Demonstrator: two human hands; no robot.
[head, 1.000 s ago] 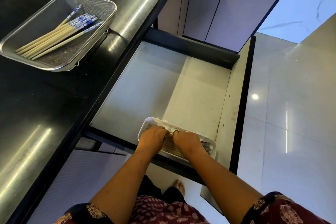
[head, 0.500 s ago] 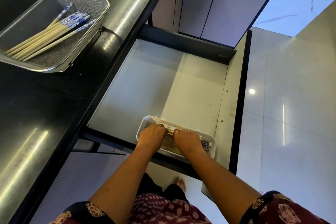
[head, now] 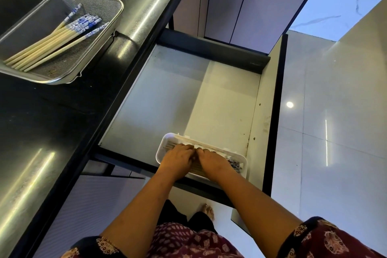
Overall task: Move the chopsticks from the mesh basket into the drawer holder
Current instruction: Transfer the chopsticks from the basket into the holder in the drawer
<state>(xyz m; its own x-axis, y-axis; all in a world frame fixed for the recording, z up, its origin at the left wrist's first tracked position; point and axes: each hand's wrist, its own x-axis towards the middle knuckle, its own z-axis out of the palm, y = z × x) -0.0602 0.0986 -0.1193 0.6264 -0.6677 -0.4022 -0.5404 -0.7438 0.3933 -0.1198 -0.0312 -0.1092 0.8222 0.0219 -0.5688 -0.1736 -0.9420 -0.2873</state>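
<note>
The left hand (head: pixel 178 160) and right hand (head: pixel 211 162) are laid side by side, touching, on the stored chopsticks (head: pixel 235 163) inside the white plastic holder (head: pixel 162 146) at the near edge of the open grey drawer (head: pixel 178 94). Their fingers are bent downward, but whether anything is pinched cannot be told. Pale blue-tipped chopsticks (head: pixel 54 46) are left in the rectangular steel mesh basket (head: pixel 121 9) on the black counter (head: pixel 52 121).

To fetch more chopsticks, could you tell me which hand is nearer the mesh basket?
Left. The left hand sits in the holder, toward the mesh basket; the right hand lies just beyond it.
</note>
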